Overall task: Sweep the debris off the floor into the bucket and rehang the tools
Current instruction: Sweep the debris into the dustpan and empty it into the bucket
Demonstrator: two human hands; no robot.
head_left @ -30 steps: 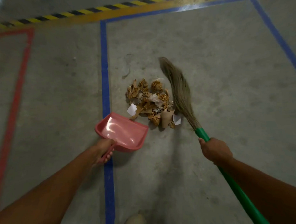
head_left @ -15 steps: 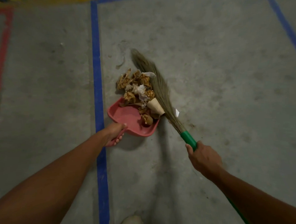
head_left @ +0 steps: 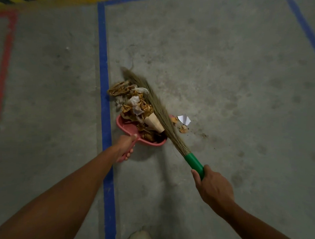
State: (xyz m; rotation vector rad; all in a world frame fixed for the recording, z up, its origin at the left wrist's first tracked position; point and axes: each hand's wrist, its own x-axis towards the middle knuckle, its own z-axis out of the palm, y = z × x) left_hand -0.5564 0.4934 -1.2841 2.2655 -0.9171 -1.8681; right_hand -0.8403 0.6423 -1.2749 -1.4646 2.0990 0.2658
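Debris (head_left: 134,104) farther into dustpan (head_left: 122,128); broom (head_left: 159,113) bristle-tip up-left

1. The pink plastic dustpan (head_left: 125,128) lies on the grey concrete floor (head_left: 222,63), just right of the blue tape line (head_left: 103,67).
2. The heap of brown leaves and crumpled paper (head_left: 134,104) sits partly in the dustpan and partly on the floor beyond its mouth.
3. The straw broom with a green handle (head_left: 158,110) slants along the heap's right side, touching it.
4. A white paper scrap (head_left: 184,119) lies just right of the broom.
5. The left hand (head_left: 124,146) grips the dustpan's handle and the right hand (head_left: 213,187) grips the broom's handle, lower right.
6. The red tape line (head_left: 4,62) runs well left of the blue one.
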